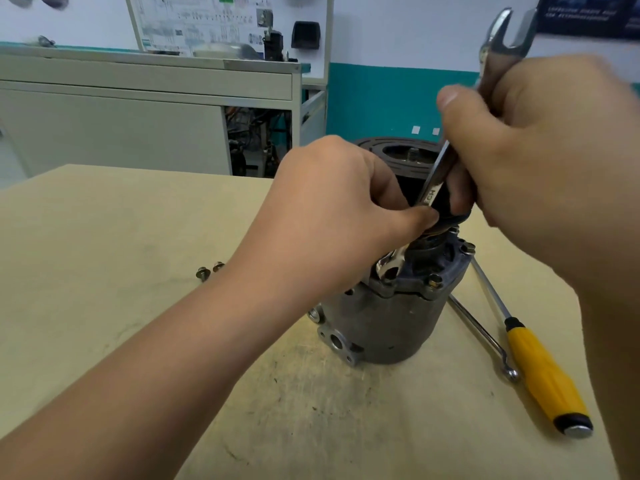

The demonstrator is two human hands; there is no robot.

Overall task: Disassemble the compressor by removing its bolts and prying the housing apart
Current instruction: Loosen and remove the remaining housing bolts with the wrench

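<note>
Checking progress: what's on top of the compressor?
A wrench, its ring end on the cover, and two bolts in the rim. The left hand and right hand hide the middle.

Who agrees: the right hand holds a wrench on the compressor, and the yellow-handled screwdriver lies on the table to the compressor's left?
Wrong side. In the head view the yellow-handled screwdriver lies on the table to the compressor's right, not its left. The right hand does hold a wrench on the compressor.

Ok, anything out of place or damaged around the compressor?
Nothing looks damaged or spilled. Two loose bolts lie on the table left of the compressor; a thin steel tool runs behind its base.
</note>
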